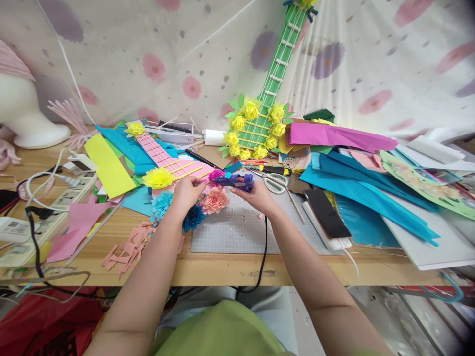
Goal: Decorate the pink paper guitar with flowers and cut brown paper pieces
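My right hand (259, 199) is closed around a purple-blue hot glue gun (240, 182), its nozzle end pointing left toward a magenta paper flower (215, 174). The fingertips of my left hand (190, 192) are pinched together beside that flower; anything between them is too small to make out. Under both hands lies a pink paper guitar (159, 152) with yellow strips across its body. Around its body sit a yellow flower (159, 178), a light blue flower (162, 204), a dark blue flower (193, 217) and a coral flower (215, 200).
A green paper guitar (274, 79) with yellow flowers leans at the back. Scissors (275, 183) lie on the grey cutting mat (230, 237). To the right are a phone (327, 212) and blue paper (367, 183). Pink scraps (128, 247) and a power strip (55, 217) lie left.
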### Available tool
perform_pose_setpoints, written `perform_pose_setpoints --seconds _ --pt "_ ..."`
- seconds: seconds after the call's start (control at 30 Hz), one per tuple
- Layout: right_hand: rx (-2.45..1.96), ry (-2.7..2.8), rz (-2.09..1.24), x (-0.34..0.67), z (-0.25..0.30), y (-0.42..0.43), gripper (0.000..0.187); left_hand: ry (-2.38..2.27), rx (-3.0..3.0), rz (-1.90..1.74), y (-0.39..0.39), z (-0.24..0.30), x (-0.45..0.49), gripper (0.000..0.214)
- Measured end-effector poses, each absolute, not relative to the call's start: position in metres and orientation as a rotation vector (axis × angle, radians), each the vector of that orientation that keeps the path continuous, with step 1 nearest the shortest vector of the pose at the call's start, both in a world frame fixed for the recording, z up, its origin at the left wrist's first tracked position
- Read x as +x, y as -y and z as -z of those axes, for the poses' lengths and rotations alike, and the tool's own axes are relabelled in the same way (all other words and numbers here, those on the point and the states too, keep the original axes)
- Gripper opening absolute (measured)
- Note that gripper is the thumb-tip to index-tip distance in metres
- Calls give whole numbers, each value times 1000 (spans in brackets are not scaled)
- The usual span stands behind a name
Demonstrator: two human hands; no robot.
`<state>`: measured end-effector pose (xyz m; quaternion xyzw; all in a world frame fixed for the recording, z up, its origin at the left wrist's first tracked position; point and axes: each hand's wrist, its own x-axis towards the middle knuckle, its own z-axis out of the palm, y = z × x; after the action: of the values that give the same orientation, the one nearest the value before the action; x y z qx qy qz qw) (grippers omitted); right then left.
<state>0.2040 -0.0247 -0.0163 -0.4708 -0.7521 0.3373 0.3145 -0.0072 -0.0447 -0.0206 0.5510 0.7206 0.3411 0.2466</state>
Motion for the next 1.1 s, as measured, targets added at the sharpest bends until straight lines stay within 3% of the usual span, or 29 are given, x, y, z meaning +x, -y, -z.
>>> perform_pose_setpoints --seconds 1.1 --pt "-1218 1980 -900 195 18 23 43 -1941 1506 -875 54 11 -4 15"
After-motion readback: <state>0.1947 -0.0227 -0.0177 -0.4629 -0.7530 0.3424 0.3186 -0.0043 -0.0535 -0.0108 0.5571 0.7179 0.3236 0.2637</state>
